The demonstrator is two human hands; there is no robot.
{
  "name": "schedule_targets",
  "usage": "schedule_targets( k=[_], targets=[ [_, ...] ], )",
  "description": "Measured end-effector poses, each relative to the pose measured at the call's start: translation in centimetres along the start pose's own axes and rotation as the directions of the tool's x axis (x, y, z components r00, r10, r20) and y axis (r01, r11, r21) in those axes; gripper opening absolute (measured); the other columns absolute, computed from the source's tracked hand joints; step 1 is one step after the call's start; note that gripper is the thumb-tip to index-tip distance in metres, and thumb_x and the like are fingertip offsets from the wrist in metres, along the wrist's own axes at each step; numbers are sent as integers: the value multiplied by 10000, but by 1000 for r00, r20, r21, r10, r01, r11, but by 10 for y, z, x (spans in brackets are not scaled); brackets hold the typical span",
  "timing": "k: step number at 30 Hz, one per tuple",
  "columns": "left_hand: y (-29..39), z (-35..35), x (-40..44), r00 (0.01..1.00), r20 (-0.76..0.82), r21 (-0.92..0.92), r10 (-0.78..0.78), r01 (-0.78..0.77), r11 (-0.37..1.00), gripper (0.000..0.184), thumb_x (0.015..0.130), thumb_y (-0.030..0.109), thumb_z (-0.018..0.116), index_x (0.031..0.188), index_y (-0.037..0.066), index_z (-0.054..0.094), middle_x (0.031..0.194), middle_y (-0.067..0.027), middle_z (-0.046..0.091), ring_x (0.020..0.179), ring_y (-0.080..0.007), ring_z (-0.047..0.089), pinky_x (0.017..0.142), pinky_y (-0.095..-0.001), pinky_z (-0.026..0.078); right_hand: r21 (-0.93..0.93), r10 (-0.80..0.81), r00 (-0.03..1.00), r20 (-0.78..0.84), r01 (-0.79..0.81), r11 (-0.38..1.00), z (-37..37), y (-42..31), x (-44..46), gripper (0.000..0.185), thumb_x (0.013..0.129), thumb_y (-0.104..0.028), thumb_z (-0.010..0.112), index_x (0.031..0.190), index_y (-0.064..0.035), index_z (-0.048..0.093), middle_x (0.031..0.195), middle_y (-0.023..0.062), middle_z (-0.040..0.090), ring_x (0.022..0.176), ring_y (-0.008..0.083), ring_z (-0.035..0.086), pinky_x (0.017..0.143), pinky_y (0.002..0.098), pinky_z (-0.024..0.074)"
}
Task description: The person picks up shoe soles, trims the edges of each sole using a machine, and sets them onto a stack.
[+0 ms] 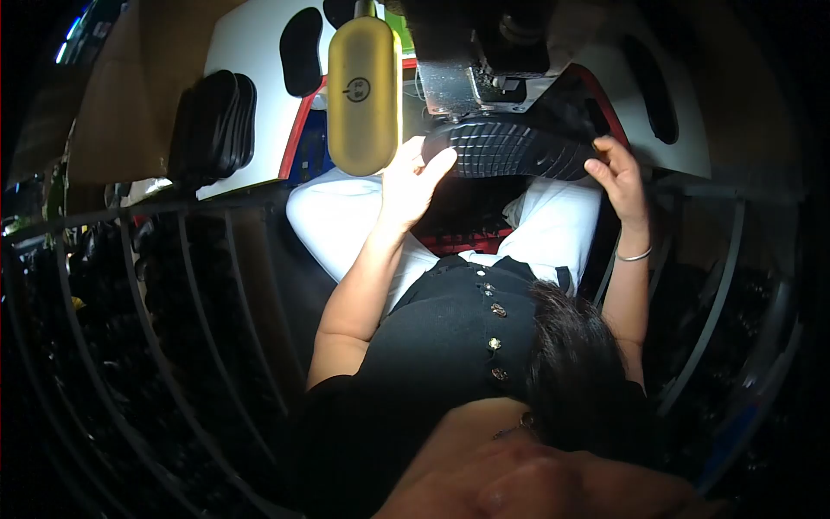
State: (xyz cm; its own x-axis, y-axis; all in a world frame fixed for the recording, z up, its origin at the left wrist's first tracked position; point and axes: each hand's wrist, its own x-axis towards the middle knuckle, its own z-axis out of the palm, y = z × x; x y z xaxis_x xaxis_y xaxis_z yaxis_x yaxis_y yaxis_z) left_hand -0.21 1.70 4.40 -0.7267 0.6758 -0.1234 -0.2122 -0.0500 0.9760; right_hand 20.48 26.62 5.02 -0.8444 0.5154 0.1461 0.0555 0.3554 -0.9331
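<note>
Left hand [410, 183] and right hand [622, 182] pinch a black sole [510, 151]; barred rack [194, 277] holds indistinct dark things [121, 346].

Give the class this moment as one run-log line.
Left hand: holding black, grid-patterned shoe sole, left end | Right hand: holding right end | Sole: by black-and-grey metal machine, contact unclear

Centre bright, trousers [333, 212] glaring; edges dark, curved; side detail perhaps lost.

- Shoe sole [510, 150]: between left hand [408, 183] and right hand [622, 182], before the machine head [484, 73].
- Lamp [364, 104]: left of the machine head.
- Stacked soles [218, 130]: left of the lamp, on the tabletop [251, 48].
- Single sole [650, 91]: right of the machine head.
</note>
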Motion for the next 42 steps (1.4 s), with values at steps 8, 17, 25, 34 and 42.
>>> schedule_targets(
  k=[8, 17, 25, 34, 42],
  targets=[
    [-26, -57, -7, 998, -44, -153, 35, -42, 987, 219, 825, 41, 628, 1032, -28, 608, 949, -25, 615, 820, -90, 550, 747, -214, 429, -116, -130, 985, 112, 142, 983, 38, -67, 45, 290, 756, -102, 725, 993, 13, 605, 795, 26, 569, 754, 93, 531, 700, 214, 435],
    [-41, -121, -18, 954, 226, -40, -196, 210, 977, 307, 812, 58, 651, 1102, -9, 574, 1038, -45, 621, 923, -111, 569, 853, -247, 435, -214, -48, 976, 214, 95, 972, 102, -90, 62, 339, 795, -261, 714, 748, 26, 540, 599, 33, 425, 559, 73, 376, 509, 233, 347],
    [-14, -19, -2, 954, 298, 9, -32, 30, 1000, 350, 798, 51, 671, 1120, -24, 557, 1063, -75, 609, 965, -127, 562, 876, -267, 436, -551, -679, 694, 240, 673, 493, 129, -69, 73, 322, 752, -261, 745, 653, -9, 570, 518, 39, 407, 453, 124, 342, 432, 264, 339],
    [115, -84, -15, 968, 64, 395, 244, -249, 884, 228, 832, 109, 652, 1011, -26, 616, 855, -57, 646, 752, -94, 584, 695, -234, 475, -638, -232, 939, -255, 17, 770, 10, -11, 71, 500, 778, -304, 704, 1158, -19, 546, 1155, 185, 562, 1075, 284, 537, 926, 362, 415],
    [70, -182, 111, 831, 74, 745, 552, -414, 523, 307, 873, 19, 511, 1176, -2, 556, 1288, -137, 507, 1164, -215, 492, 977, -298, 378, -874, -205, 898, -388, -289, 390, -101, 121, 22, 681, 846, -522, 520, 1289, -8, 455, 1351, 188, 422, 1301, 346, 315, 1066, 407, 273]
  ],
)
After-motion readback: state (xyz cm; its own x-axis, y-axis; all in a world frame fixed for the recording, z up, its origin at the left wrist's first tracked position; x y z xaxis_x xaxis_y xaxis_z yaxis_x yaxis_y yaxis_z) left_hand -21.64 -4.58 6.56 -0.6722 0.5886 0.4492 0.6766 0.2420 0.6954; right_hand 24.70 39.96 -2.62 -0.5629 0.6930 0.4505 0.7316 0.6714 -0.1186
